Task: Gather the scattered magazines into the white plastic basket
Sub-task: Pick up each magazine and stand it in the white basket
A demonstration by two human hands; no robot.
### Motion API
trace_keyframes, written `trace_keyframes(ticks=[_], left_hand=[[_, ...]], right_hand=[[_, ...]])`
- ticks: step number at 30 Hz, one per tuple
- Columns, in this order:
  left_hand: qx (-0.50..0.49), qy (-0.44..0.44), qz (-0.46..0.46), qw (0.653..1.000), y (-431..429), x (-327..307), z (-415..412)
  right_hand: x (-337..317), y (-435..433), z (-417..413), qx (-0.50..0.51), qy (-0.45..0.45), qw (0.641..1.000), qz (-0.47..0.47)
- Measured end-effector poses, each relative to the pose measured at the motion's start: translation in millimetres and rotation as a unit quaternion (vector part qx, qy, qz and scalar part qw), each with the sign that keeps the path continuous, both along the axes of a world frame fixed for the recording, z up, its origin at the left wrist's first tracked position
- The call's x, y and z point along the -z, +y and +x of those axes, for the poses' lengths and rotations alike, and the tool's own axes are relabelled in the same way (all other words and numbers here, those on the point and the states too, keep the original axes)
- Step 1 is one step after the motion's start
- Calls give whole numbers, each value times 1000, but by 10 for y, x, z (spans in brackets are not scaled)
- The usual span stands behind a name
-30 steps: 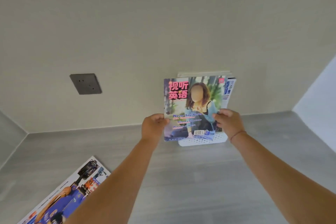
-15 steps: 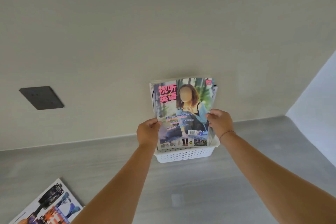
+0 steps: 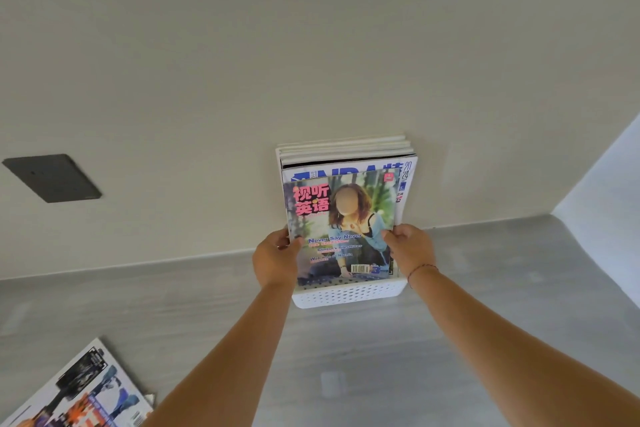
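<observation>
A white perforated plastic basket (image 3: pixel 348 295) stands on the grey floor against the wall. Several magazines (image 3: pixel 346 152) stand upright in it, leaning on the wall. In front of them is a magazine with pink Chinese letters and a woman on its cover (image 3: pixel 341 229); its bottom edge is down inside the basket. My left hand (image 3: pixel 275 260) grips its left edge and my right hand (image 3: pixel 412 248) grips its right edge. Another magazine with a blue and orange cover (image 3: pixel 79 399) lies flat on the floor at the lower left.
A dark wall plate (image 3: pixel 52 178) is set in the wall at the left. A pale wall or panel (image 3: pixel 606 191) rises at the right. Grey floor (image 3: pixel 346 357) stretches between the basket and me.
The held magazine has gone down into the basket in front of the others. The view has shifted, so the basket and the floor magazine sit differently in frame.
</observation>
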State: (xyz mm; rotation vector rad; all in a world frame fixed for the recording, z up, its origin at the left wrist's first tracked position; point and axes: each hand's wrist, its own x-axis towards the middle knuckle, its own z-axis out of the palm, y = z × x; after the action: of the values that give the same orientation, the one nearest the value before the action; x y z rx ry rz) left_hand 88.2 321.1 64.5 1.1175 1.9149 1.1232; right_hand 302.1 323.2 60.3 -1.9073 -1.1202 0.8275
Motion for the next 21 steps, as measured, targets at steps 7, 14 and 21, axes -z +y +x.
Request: trace_keyframes(ticks=[7,14,21], left_hand=[[26,-47,-12,999,-73,10,-149],[-11,-56,-29,998,-544,103,-597],[-91,-29,-69,993,-1430,320,-1638]], right_hand=[[-5,-93,-109,43,-16,998,39],[-159,-592,-613,33,-21,990,133],[60,-1167,-1722,-176,58,982,43]])
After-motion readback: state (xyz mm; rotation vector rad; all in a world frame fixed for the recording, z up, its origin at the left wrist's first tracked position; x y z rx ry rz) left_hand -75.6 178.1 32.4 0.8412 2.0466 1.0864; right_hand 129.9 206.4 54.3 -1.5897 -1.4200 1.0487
